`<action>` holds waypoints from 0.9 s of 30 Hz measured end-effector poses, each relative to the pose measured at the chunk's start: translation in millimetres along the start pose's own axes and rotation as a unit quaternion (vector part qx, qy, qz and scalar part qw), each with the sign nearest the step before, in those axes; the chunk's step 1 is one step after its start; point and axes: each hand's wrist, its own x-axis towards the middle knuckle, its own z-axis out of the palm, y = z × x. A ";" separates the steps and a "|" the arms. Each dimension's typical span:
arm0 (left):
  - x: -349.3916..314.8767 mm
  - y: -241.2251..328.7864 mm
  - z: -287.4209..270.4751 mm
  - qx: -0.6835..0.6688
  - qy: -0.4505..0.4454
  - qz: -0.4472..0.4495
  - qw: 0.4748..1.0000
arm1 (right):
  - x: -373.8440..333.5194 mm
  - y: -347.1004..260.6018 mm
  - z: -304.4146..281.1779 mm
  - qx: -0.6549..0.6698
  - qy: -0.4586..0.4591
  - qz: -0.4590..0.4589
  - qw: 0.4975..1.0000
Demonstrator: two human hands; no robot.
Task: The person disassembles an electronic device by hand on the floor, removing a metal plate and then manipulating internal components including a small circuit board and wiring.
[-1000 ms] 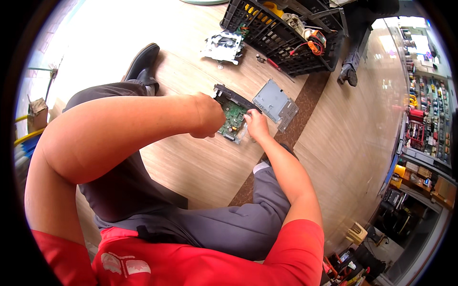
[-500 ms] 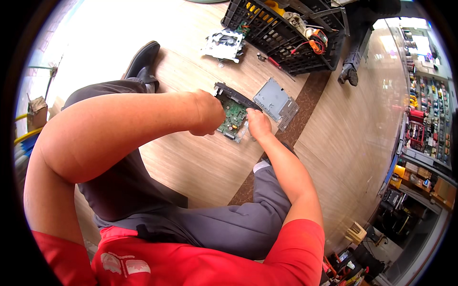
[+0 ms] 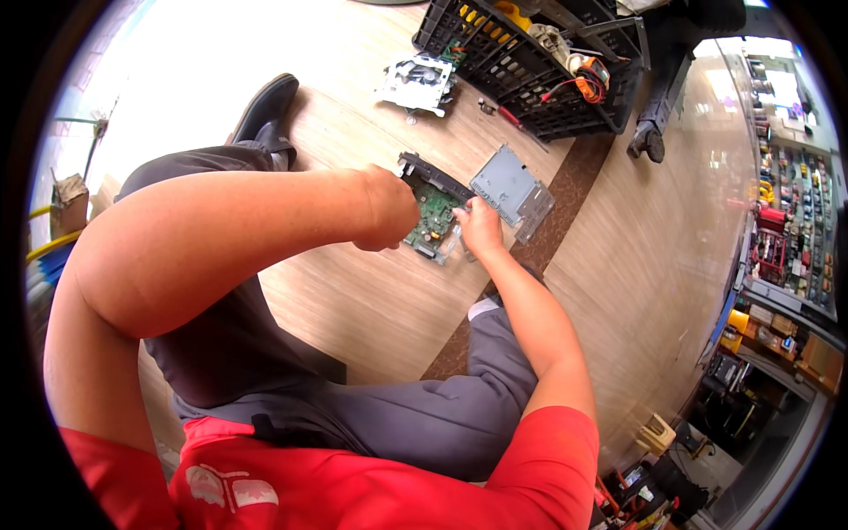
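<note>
The green circuit board (image 3: 435,215) lies on the wooden floor (image 3: 362,322) between the person's feet, a black strip (image 3: 446,181) along its far side, probably set there so both arms can reach it. At nine o'clock from the board, the left hand (image 3: 390,210) is curled over its near edge; its fingers are hidden, so one cannot tell whether it grips anything. At three o'clock the right hand (image 3: 482,230) has bent fingers at the board's edge, seemingly steadying it, though whether they pinch it cannot be told. At two o'clock a grey metal plate (image 3: 503,181) lies flat, just beside the strip, perhaps kept close as a matching part. A silvery mechanism (image 3: 417,86) sits apart at twelve o'clock, and toward one o'clock a red-handled screwdriver (image 3: 510,116) lies beside a black crate (image 3: 565,113), likely within easy reach.
</note>
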 end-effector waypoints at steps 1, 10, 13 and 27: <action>-0.2 -1.1 1.4 -0.001 -0.001 -0.001 1.000 | -0.8 -7.0 -4.8 -0.017 -0.006 0.009 1.000; 1.8 0.2 0.2 0.005 0.010 0.002 1.000 | 1.1 6.1 -0.2 -0.151 -0.048 -0.091 0.983; 2.5 0.0 1.0 0.003 0.011 0.001 1.000 | -2.4 11.0 5.1 -0.124 -0.026 -0.106 0.986; 0.6 1.3 1.4 0.006 0.015 -0.024 1.000 | -3.1 -1.3 -2.5 -0.105 -0.014 -0.028 0.994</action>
